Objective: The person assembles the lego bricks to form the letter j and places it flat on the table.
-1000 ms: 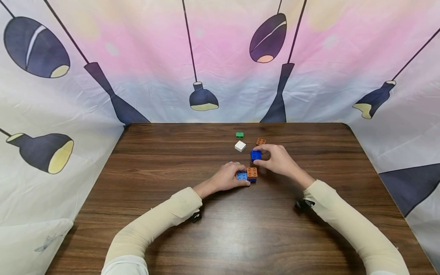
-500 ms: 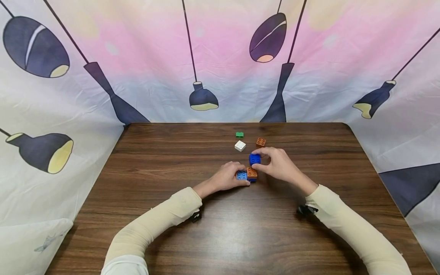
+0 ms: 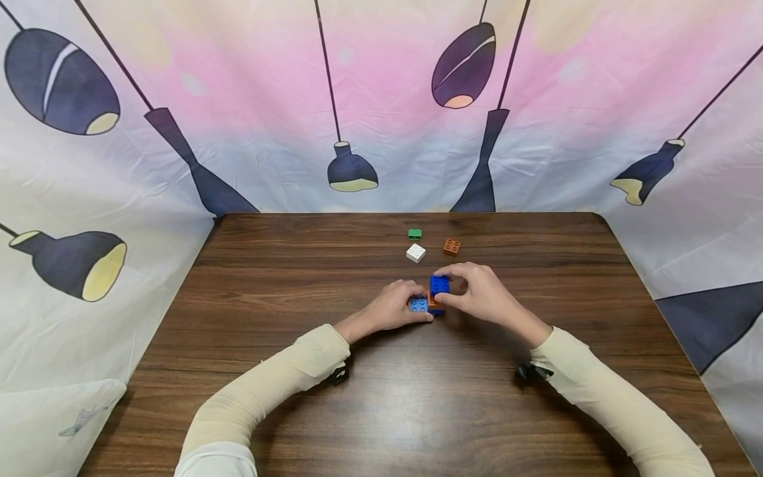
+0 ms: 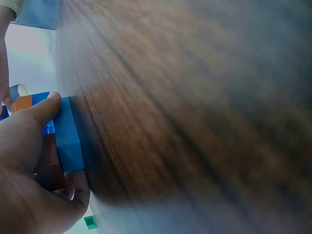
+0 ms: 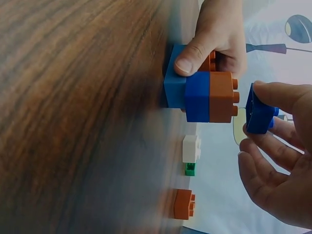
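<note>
My left hand (image 3: 393, 306) grips a small stack of toy building bricks on the table, thumb along the near side. In the right wrist view the stack has a lighter blue base brick (image 5: 174, 91), a dark blue brick (image 5: 197, 100) on one end and an orange brick (image 5: 221, 100) topping that. Another reddish-brown brick (image 4: 50, 165) sits on the base beside the left palm. Between thumb and fingertips, my right hand (image 3: 481, 293) pinches a dark blue brick (image 5: 260, 113). It hovers just above the orange brick's studs, a small gap between them.
Beyond the hands, a white brick (image 3: 416, 253), a green brick (image 3: 414, 234) and a loose orange brick (image 3: 452, 247) lie on the wooden table (image 3: 298, 265). A printed curtain (image 3: 262, 146) hangs behind the table's back edge.
My right hand has brought the dark blue brick toward me and slightly left, from beside the loose orange brick to over the stack. The left hand stays in place, holding the stack.
</note>
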Demonstrator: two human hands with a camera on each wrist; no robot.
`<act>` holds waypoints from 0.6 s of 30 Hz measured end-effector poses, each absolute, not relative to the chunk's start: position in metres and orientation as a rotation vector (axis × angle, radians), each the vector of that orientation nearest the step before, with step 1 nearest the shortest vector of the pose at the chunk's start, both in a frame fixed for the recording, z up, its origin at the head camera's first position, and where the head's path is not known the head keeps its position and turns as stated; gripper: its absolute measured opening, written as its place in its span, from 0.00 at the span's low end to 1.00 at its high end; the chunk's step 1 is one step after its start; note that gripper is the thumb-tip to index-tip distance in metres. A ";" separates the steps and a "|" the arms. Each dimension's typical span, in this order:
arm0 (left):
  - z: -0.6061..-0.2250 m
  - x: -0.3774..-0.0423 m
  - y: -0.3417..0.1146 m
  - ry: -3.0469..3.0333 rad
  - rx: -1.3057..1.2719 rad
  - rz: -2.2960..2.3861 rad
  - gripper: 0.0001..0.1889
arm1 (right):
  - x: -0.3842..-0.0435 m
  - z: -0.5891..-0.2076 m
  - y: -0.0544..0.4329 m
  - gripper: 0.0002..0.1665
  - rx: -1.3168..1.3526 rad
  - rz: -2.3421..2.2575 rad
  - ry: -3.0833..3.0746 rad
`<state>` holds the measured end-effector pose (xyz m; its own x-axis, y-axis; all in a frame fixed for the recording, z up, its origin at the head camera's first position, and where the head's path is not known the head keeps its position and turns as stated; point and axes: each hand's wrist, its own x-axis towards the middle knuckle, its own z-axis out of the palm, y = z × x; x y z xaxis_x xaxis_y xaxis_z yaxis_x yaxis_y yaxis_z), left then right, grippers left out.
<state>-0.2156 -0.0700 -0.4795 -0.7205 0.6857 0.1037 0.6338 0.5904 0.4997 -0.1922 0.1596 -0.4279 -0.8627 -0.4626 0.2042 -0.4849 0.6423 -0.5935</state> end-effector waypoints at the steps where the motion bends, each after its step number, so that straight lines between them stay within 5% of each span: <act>1: -0.479 -0.215 -0.070 2.708 1.129 0.797 0.17 | -0.192 -0.428 0.159 0.25 0.816 1.033 -2.815; 18: -0.479 -0.215 -0.070 2.695 1.130 0.803 0.17 | -0.189 -0.437 0.156 0.25 0.834 1.036 -2.792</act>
<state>-0.2150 -0.0704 -0.4789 -0.7166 0.6906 0.0980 0.6317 0.5829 0.5111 -0.1886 0.1557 -0.4369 -0.8534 -0.4702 0.2250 -0.5031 0.6301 -0.5914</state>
